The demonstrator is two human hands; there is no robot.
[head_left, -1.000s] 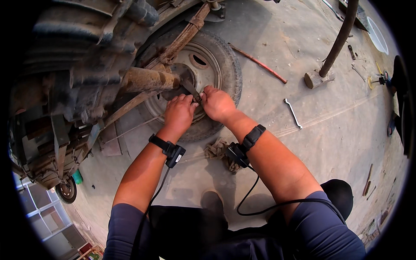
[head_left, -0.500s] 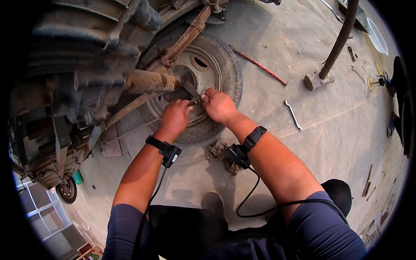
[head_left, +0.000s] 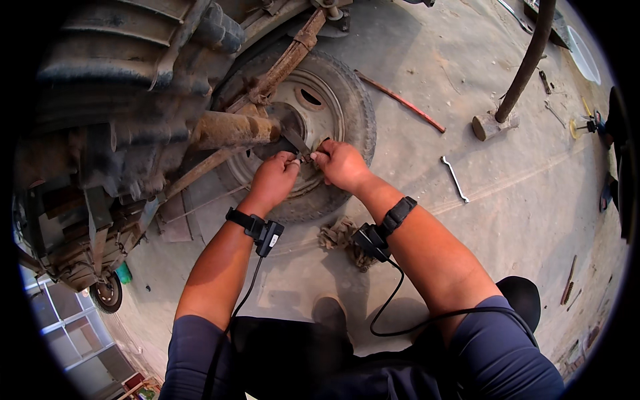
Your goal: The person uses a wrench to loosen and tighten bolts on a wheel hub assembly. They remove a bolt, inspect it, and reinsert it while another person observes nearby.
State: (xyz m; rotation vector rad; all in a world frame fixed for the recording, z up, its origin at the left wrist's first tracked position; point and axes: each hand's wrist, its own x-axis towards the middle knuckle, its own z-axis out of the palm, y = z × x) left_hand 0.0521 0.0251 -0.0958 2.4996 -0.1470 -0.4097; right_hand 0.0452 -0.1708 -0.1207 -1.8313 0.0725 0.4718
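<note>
A flat metal lever (head_left: 295, 139) slants down from the end of a rusty axle tube (head_left: 235, 128), in front of a wheel with a grey rim (head_left: 333, 124) and a worn tyre (head_left: 366, 127). Both my hands meet at the lever's lower end. My left hand (head_left: 273, 179) is closed, thumb and forefinger pinching a small part there that the fingers mostly hide. From the other side my right hand (head_left: 344, 167) is also closed, its fingertips pressed at the same spot; whatever they grip is too small to make out.
A rusty leaf spring (head_left: 287, 67) and the vehicle's underside (head_left: 120, 100) crowd the left. On the concrete lie a red bar (head_left: 401, 102), a wrench (head_left: 455, 180), a wooden-headed mallet (head_left: 495, 126) and a rag (head_left: 340, 235). Another person's foot (head_left: 605, 193) shows far right.
My right fingertips have shifted left and down, closer to my left fingers. The small dark part seen between the hands earlier is now mostly covered. The view has shifted slightly.
</note>
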